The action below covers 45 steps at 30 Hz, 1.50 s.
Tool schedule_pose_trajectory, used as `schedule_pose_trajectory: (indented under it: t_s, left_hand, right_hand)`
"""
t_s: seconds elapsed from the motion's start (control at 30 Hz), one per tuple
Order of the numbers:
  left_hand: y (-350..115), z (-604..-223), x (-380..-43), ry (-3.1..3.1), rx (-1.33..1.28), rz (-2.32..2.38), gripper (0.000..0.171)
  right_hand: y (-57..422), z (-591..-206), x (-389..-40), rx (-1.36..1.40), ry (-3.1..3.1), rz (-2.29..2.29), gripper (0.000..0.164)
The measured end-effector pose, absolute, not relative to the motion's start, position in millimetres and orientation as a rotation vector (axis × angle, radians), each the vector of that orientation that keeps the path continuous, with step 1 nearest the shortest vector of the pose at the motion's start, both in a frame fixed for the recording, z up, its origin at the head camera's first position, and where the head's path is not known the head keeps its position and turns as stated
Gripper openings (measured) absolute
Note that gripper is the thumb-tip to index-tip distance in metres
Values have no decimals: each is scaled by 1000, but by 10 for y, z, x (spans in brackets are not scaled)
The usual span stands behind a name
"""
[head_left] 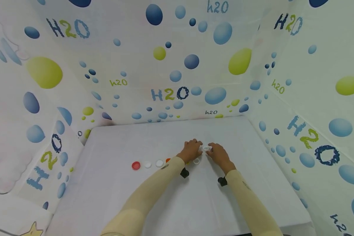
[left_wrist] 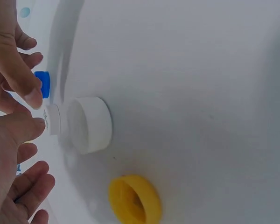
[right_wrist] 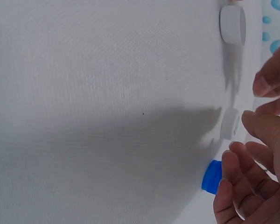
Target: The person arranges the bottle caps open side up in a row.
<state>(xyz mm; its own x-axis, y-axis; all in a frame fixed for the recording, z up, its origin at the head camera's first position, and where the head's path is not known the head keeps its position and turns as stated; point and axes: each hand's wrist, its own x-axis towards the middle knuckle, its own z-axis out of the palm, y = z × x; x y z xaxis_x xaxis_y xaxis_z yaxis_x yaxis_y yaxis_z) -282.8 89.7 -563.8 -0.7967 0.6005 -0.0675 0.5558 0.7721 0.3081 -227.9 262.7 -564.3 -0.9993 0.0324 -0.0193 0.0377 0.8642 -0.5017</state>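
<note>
A small white cap (head_left: 206,148) with dark print on its top lies on the white table between the two hands. My left hand (head_left: 190,151) is at its left, fingers bent and spread, with nothing gripped. From the right, my right hand (head_left: 219,156) reaches to the cap, loosely curled, thumb tip right at its edge in the right wrist view. A blue cap (right_wrist: 212,177) sits by the right fingers, partly covered by them. Nearer the left wrist camera stand a larger white cap (left_wrist: 90,125) and a yellow cap (left_wrist: 135,199), both with the hollow side showing.
Left of the hands, a row holds a red cap (head_left: 136,165), a small white cap (head_left: 147,165), a larger white cap (head_left: 159,163) and an orange cap (head_left: 167,160) partly behind the left sleeve. Printed cloth walls (head_left: 177,75) enclose the table's back and sides.
</note>
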Motion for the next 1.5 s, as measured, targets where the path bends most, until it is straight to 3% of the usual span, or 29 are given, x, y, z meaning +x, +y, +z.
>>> schedule_pose_trajectory:
  t_s: [0.47, 0.7, 1.1, 1.5]
  left_hand:
    - [1079, -5659, -2820, 2874, 899, 299, 45]
    - [1103, -5677, -2801, 2895, 891, 269, 31]
    - [1140, -5687, -2799, 2950, 908, 289, 21]
    - [1195, -5743, -2845, 2964, 868, 309, 25]
  right_hand:
    - [2533, -5662, -2320, 95, 2996, -748, 47]
    - [2535, -5756, -2357, 68, 3001, -699, 44]
    - [2545, -5793, -2367, 60, 3051, -667, 34]
    - [2564, -5807, -2363, 35, 3090, -685, 30]
